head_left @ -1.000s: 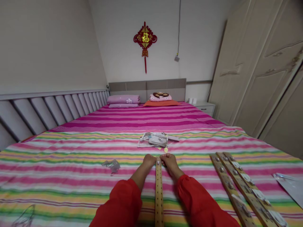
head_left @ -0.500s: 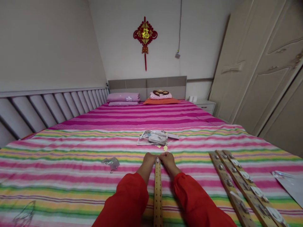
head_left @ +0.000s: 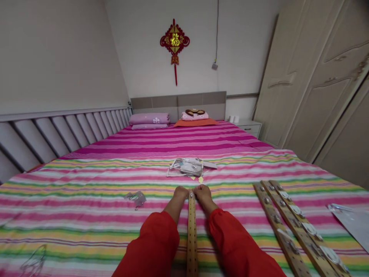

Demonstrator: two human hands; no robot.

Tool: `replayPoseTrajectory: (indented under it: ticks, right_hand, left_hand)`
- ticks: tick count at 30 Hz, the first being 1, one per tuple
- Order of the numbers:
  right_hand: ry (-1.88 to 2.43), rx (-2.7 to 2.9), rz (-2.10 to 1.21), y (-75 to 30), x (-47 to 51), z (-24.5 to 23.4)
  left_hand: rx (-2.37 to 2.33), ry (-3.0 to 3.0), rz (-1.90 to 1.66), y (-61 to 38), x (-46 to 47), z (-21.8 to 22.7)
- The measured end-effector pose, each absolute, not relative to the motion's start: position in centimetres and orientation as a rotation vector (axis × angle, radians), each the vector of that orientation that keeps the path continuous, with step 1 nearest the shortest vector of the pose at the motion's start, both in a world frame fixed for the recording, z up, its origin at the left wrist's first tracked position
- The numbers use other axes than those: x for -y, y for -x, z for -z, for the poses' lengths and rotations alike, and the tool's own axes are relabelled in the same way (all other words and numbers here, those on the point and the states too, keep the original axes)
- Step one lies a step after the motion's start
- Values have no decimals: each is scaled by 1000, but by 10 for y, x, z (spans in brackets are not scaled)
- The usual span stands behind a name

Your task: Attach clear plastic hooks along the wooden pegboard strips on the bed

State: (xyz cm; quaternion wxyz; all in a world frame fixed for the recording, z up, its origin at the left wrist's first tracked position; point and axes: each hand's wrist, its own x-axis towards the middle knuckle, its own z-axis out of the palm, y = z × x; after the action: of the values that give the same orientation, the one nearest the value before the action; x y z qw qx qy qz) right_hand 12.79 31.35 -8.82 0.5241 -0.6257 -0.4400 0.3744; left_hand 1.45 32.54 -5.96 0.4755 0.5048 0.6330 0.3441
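Note:
A long wooden strip with rows of holes (head_left: 191, 234) lies lengthwise before me on the striped sheet. At its far end sits a small shiny metal piece (head_left: 191, 195). My left hand (head_left: 180, 193) is closed at the left side of that end, fingers curled by the metal piece. From the right, my right hand (head_left: 203, 192) is closed in a pinch at the same end. What lies between the fingertips of either hand is too small or hidden to name.
Three wooden strips with metal and white pieces (head_left: 291, 227) lie at right, near a clear plastic bag (head_left: 350, 221). Plastic packets (head_left: 188, 167) are beyond my hands. A small plastic bag (head_left: 137, 198) and thin wire (head_left: 34, 261) lie at left.
Both hands stay at the strip's far end with almost the same grip. The whole view has shifted slightly; nothing else has visibly moved.

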Motion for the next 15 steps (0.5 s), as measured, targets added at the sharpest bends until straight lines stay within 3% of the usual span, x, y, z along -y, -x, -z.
replayPoseTrajectory:
  ticks: [15]
  right_hand:
    - [1421,947,-982,-127,-306,80]
  left_hand:
    - [-1196,-1124,-800,1,-295,42]
